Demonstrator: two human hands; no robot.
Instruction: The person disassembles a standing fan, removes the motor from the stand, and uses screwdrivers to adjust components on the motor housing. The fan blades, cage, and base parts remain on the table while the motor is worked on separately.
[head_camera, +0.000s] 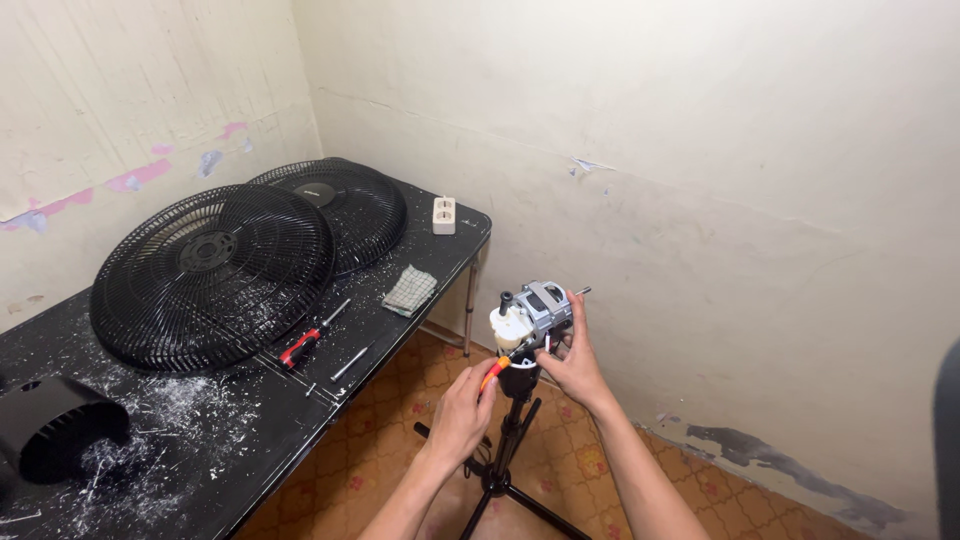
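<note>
A bare fan motor (535, 312), grey metal with a white gear housing and a black knob, sits on top of a black stand (508, 440) on the tiled floor. My left hand (462, 412) is shut on an orange-handled screwdriver (497, 368), whose tip points up into the motor's underside. My right hand (572, 362) grips the motor from the right side, fingers curled under it. A thin metal shaft sticks out of the motor toward the wall.
A black table (250, 420) at left carries two black fan grilles (213, 274) (345, 205), a red-handled screwdriver (308, 340), a checked cloth (410, 290), a white power socket (443, 214) and a black motor cover (55, 425). White flakes litter the tabletop. Walls close in behind.
</note>
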